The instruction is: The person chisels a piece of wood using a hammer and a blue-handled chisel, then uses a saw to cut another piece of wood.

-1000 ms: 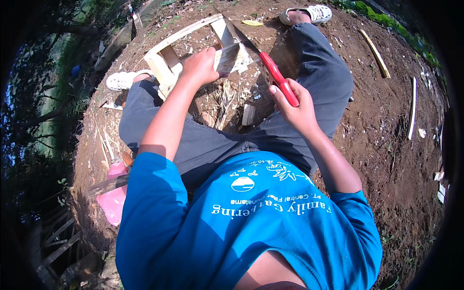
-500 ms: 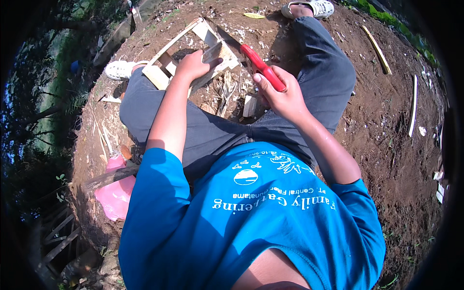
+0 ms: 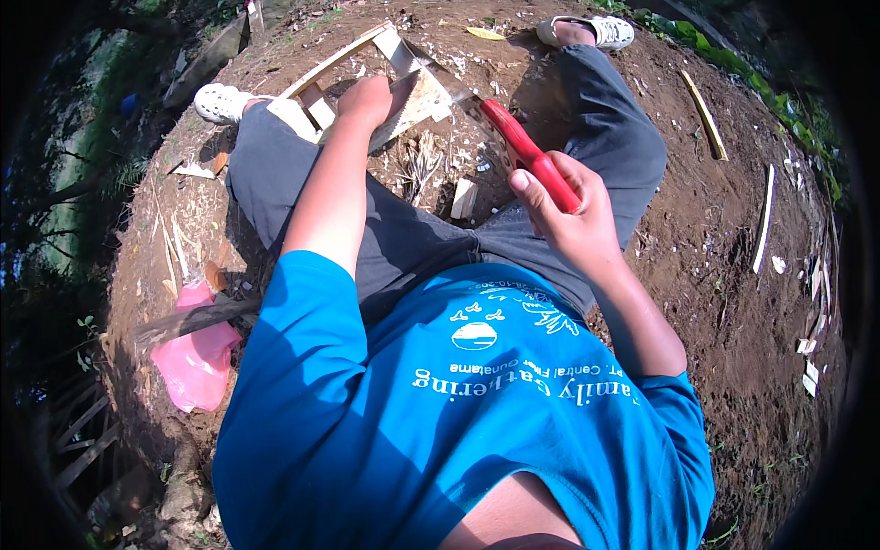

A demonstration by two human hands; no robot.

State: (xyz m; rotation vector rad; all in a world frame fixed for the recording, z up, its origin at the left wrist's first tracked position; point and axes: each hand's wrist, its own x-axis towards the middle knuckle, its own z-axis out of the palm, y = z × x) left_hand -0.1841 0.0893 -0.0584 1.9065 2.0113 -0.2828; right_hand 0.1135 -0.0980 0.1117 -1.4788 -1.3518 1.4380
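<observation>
The red-handled hand saw (image 3: 533, 158) is gripped in my right hand (image 3: 579, 200). Its blade slants up and left to the corner of a wooden frame (image 3: 332, 71) made of pale slats. My left hand (image 3: 365, 101) is closed on that frame, fingers curled over a slat at its near side. A flat pale board (image 3: 423, 97) forms the frame's right part, beside the blade. How the teeth meet the wood cannot be made out.
Wood shavings (image 3: 420, 170) and a small wood block (image 3: 464, 198) lie between my legs. A pink plastic bag (image 3: 197, 357) sits to the left, under a dark stick (image 3: 188, 323). Thin wood strips (image 3: 765, 220) are scattered on the soil at the right.
My right hand has drawn the saw back, down and to the right. My left hand stays at the frame, its fingers now more curled.
</observation>
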